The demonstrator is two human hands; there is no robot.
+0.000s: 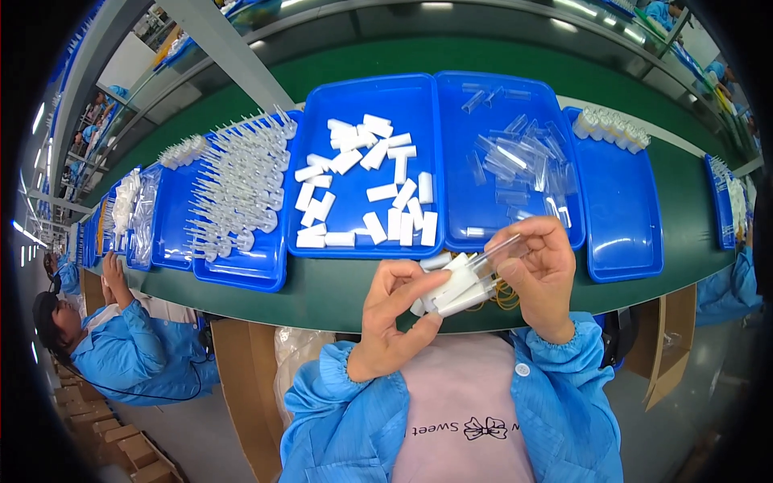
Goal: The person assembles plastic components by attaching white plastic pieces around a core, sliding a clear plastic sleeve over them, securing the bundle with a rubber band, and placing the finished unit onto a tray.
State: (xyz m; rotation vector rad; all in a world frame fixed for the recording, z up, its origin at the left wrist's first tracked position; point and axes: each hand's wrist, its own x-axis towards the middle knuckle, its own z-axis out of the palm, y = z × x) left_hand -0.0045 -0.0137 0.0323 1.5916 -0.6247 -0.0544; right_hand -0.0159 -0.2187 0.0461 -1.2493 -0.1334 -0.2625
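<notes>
My left hand (394, 322) is closed around several white rectangular pieces (457, 283), held over the front edge of the green table. Close beside it, my right hand (549, 278) pinches a clear plastic tube (498, 253) between thumb and fingers. The tube slants down to the left, its lower end right at the white pieces; whether one is inside it I cannot tell. Yellow rubber bands (506, 298) show just behind the hands. Ahead, loose white pieces (346, 161) lie scattered in one blue tray (362, 97), and clear tubes (515, 161) in the blue tray (460, 209) beside it.
Rows of clear, thin-tipped parts (237, 181) fill a tray on the left. A right-hand blue tray (624, 217) holds white-topped parts (612, 129) at its far end. Cardboard boxes (245, 402) stand below the table (322, 294). A co-worker in blue (133, 354) sits at the left.
</notes>
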